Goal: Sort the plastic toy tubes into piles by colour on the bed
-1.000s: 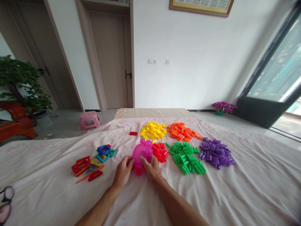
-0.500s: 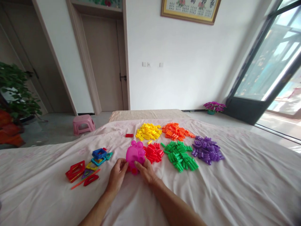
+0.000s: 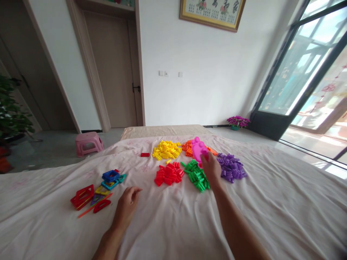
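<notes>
My right hand [image 3: 211,168] is closed on the lower edge of a pink paw-shaped plastic piece [image 3: 198,150], held up over the green and orange piles. Behind it, part of the orange blocks [image 3: 187,147] is covered. Just below the piece lies a heap of green blocks [image 3: 197,176], and right of the hand are purple blocks [image 3: 232,169]. My left hand [image 3: 130,198] rests low over the cloth with fingers loosely curved and nothing visible in them. A pile of red blocks [image 3: 168,174] lies between the two hands, with yellow blocks [image 3: 166,150] beyond.
Flat coloured frame-shaped tiles [image 3: 101,193] lie left of my left hand. One small red rectangular tile [image 3: 145,155] sits apart near the yellow pile. A wrinkled pale cloth [image 3: 168,216] covers the surface. On the floor stand a pink stool [image 3: 89,143] and a flowerpot [image 3: 235,127].
The pink piece has moved right and away from me in my right hand. My left hand has let go of it and stays at the left. The view has shifted slightly right.
</notes>
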The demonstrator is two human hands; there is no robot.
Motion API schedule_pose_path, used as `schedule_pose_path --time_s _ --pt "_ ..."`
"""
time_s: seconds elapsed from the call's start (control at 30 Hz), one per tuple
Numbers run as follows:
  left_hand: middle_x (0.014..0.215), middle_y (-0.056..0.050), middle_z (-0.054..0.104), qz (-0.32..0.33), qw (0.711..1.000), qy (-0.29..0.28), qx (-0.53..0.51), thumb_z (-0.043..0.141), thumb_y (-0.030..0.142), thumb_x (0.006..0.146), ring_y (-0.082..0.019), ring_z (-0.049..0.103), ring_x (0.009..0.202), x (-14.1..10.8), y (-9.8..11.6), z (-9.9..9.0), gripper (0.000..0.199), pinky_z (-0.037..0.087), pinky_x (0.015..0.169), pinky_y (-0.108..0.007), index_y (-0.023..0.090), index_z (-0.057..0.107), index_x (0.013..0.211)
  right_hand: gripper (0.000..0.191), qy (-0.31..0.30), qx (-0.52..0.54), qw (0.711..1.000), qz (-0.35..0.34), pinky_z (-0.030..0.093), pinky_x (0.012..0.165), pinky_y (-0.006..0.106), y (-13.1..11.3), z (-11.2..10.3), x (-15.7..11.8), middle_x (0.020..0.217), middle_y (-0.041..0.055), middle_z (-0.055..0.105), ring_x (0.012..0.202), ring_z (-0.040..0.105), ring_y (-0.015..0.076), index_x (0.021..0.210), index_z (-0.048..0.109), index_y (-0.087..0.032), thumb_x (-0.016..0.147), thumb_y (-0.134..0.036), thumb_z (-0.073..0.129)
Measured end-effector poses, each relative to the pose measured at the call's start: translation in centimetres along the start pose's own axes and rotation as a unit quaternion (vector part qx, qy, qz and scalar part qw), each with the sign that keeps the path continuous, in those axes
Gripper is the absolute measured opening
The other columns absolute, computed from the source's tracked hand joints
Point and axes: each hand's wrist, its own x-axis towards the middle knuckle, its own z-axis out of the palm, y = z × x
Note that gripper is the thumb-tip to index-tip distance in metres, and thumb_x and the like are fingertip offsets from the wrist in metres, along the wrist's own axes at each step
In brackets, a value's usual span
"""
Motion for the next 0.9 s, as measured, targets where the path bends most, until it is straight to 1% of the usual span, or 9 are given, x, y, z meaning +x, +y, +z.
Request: schedule_pose_path --time_s 0.07,0.13,0.23,0.33,0.43,0.5,0.6,0.73,0.9 --pt "0.1 -0.007 0.068 0.012 0.999 0.02 0.024 0.046 0.03 0.086 -0.021 0.066 0.095 0.1 -0.4 -0.1 0.026 0.052 0.088 -0.037 0.019 0.067 0.096 0.042 -0.009 -0.101 0.994 0.046 0.045 0.077 0.033 3.4 -1.0 1.5 0.113 0.0114 0.068 0.094 0.064 0.0253 0.125 0.06 -0.021 0.096 -0.044 0.039" --pt "0.1 -0.008 0.067 0.022 0.998 0.03 0.042 0.045 0.026 0.085 -0.021 0.066 0.094 0.2 -0.8 0.1 0.025 0.053 0.087 -0.038 0.019 0.067 0.095 0.042 -0.039 -0.159 0.984 0.069 0.045 0.079 0.034 6.0 -1.4 2.4 0.12 0.0117 0.066 0.101 0.064 0.027 0.127 0.06 -0.023 0.097 -0.042 0.038" --pt "0.102 -0.008 0.066 0.047 0.998 0.018 0.048 0.047 0.023 0.083 -0.021 0.065 0.098 0.4 -1.1 0.5 0.023 0.053 0.09 -0.038 0.02 0.067 0.093 0.04 -0.113 -0.204 0.97 0.068 0.045 0.082 0.035 7.7 -1.0 3.0 0.12 0.0106 0.067 0.106 0.064 0.0269 0.129 0.06 -0.028 0.097 -0.04 0.038" --pt "0.104 -0.007 0.065 0.05 0.998 0.001 0.044 0.047 0.022 0.084 -0.021 0.064 0.104 0.3 -1.4 0.6 0.023 0.052 0.093 -0.038 0.021 0.067 0.094 0.039 -0.159 -0.234 0.958 0.04 0.046 0.082 0.034 7.3 0.1 2.8 0.114 0.01 0.07 0.104 0.065 0.0259 0.123 0.065 -0.029 0.098 -0.04 0.036" --pt "0.107 -0.008 0.064 0.045 0.998 -0.01 0.044 0.046 0.022 0.085 -0.021 0.062 0.107 0.3 -1.5 0.6 0.024 0.051 0.096 -0.039 0.021 0.067 0.096 0.037 -0.181 -0.248 0.952 -0.009 0.046 0.081 0.032 6.1 1.4 2.0 0.11 0.01 0.071 0.103 0.066 0.0249 0.115 0.068 -0.027 0.099 -0.039 0.036" --pt "0.108 -0.008 0.064 0.047 0.998 -0.017 0.048 0.046 0.021 0.085 -0.021 0.062 0.108 0.3 -1.5 0.5 0.024 0.05 0.097 -0.039 0.021 0.067 0.096 0.037 -0.176 -0.249 0.952 -0.037 0.045 0.081 0.031 5.5 2.1 1.3 0.111 0.0098 0.071 0.104 0.065 0.0235 0.117 0.067 -0.027 0.1 -0.037 0.035" --pt "0.108 -0.008 0.064 0.049 0.997 -0.023 0.055 0.046 0.02 0.085 -0.021 0.061 0.108 0.3 -1.2 0.4 0.024 0.05 0.097 -0.038 0.021 0.067 0.096 0.038 -0.156 -0.239 0.957 -0.057 0.045 0.082 0.03 5.2 2.6 0.3 0.113 0.0086 0.07 0.107 0.064 0.0223 0.123 0.064 -0.028 0.101 -0.035 0.034" --pt "0.108 -0.008 0.064 0.046 0.997 -0.027 0.059 0.046 0.02 0.085 -0.021 0.061 0.107 0.3 -0.8 0.3 0.024 0.05 0.096 -0.038 0.021 0.067 0.095 0.038 -0.147 -0.224 0.962 -0.062 0.046 0.081 0.03 5.2 2.5 -0.2 0.116 0.0078 0.07 0.11 0.062 0.0225 0.126 0.063 -0.029 0.101 -0.034 0.035" --pt "0.106 -0.007 0.066 0.051 0.997 -0.012 0.058 0.048 0.019 0.083 -0.02 0.062 0.105 0.3 -0.7 0.3 0.023 0.05 0.095 -0.038 0.022 0.069 0.092 0.036 -0.138 -0.219 0.964 -0.062 0.045 0.082 0.03 5.0 2.6 -0.5 0.118 0.0076 0.069 0.11 0.062 0.0219 0.127 0.062 -0.029 0.101 -0.034 0.038"
